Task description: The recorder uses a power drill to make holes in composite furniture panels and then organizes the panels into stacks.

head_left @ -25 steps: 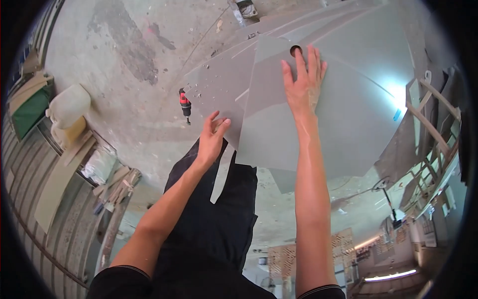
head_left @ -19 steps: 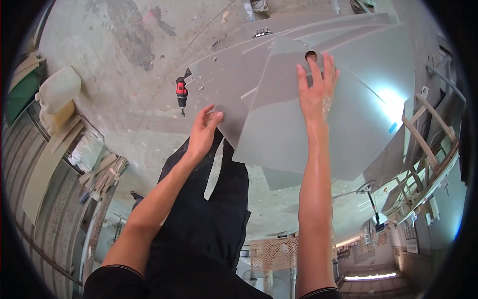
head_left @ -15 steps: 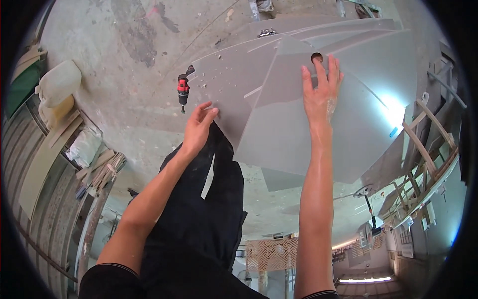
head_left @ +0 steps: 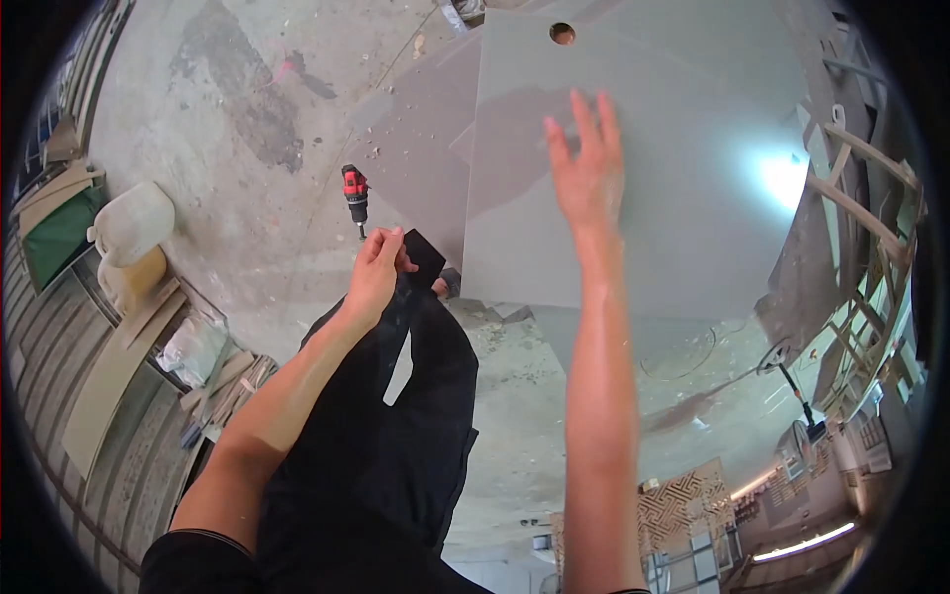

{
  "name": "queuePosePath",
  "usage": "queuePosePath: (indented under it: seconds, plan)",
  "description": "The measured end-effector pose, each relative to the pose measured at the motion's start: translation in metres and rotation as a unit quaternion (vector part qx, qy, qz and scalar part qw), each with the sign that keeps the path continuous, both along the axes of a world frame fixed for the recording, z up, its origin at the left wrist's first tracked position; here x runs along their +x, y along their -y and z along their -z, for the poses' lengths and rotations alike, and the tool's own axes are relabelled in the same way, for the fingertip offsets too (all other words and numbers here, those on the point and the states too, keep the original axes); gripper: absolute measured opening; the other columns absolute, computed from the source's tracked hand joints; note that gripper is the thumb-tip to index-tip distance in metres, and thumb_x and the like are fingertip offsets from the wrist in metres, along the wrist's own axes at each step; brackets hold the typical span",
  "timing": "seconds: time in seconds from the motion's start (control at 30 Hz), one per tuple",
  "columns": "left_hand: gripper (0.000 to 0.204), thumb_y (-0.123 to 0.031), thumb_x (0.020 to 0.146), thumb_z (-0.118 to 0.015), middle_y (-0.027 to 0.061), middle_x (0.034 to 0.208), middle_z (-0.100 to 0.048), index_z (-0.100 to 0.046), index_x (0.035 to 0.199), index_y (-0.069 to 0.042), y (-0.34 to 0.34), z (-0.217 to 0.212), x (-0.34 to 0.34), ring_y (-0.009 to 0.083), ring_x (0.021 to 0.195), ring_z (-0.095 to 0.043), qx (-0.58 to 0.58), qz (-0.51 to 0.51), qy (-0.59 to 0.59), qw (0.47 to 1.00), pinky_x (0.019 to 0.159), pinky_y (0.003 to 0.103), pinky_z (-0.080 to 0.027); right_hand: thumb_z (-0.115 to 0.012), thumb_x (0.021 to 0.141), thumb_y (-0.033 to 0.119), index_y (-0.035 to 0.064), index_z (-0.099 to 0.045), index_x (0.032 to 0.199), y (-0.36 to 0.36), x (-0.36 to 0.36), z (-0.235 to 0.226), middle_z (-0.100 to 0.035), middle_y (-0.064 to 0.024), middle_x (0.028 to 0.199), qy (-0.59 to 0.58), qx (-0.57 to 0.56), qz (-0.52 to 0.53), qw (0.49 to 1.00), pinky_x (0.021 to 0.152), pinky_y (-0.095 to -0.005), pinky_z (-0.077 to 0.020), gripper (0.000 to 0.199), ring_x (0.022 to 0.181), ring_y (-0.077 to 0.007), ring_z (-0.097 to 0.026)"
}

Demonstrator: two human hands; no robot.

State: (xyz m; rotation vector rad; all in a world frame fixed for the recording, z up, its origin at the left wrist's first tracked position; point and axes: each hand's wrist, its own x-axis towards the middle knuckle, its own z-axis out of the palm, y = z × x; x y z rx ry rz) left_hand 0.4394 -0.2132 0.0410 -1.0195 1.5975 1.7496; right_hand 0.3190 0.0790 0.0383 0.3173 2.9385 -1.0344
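Note:
A large grey panel (head_left: 693, 168) with a round hole near its far edge lies on the concrete floor. My right hand (head_left: 586, 166) is stretched over it with fingers spread, flat on or just above its surface. My left hand (head_left: 376, 267) is curled by my knee at the near corner of a darker grey panel (head_left: 421, 148) that lies under the first; I cannot tell whether it grips anything. A red and black cordless drill (head_left: 354, 193) lies on the floor just beyond my left hand. My black trousers fill the lower middle.
Pale plastic canisters (head_left: 134, 238) and a green board (head_left: 54, 233) stand at the left by stacked boards. Wooden frames (head_left: 861, 228) lean at the right. A bright light glare sits on the panel's right part. Debris and cables lie on the floor near my feet.
The view has swung lower and nearer to the floor. My right hand has slid back from the panel's hole toward me. My left hand has dropped from the panel's edge to my knee.

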Motion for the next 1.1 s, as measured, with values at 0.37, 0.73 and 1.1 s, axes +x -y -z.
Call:
queuePosePath:
  seconds: [0.37,0.73,1.1]
  plan:
    - [0.033,-0.036,0.106,-0.06,0.0003,0.081,-0.057,-0.065,0.095,-0.006,0.076,-0.204,0.056,0.013,0.075,-0.056,0.08,0.0,-0.033,0.996,0.082,0.035,-0.054,-0.067,0.098,0.035,0.0028,-0.069,0.125,0.071,0.493,-0.13,-0.069,-0.0251,0.12,0.319,-0.098,0.083,0.939,0.095,-0.0477,-0.0527,0.042,0.111,-0.0426,-0.066]
    - [0.037,-0.033,0.106,-0.057,0.0068,0.103,-0.071,-0.073,0.113,0.0,0.135,-0.442,0.116,0.0162,0.092,-0.065,0.244,0.03,-0.21,0.946,0.09,0.033,-0.051,-0.07,0.098,0.03,0.0035,-0.074,0.115,0.121,0.539,-0.228,-0.076,-0.0161,0.105,0.237,-0.092,0.13,0.958,0.086,-0.0375,-0.0548,0.032,0.093,-0.0262,-0.073]
    - [0.021,-0.015,0.099,-0.069,0.0079,0.105,-0.075,-0.077,0.114,-0.003,0.289,-0.478,0.151,0.0178,0.098,-0.069,0.007,0.079,-0.416,0.906,0.091,0.033,-0.054,-0.069,0.098,0.006,0.0,-0.071,0.106,0.363,0.272,-0.463,-0.072,-0.0065,0.094,-0.044,-0.381,-0.025,0.923,0.075,-0.0293,-0.0552,0.011,0.082,-0.0139,-0.067]
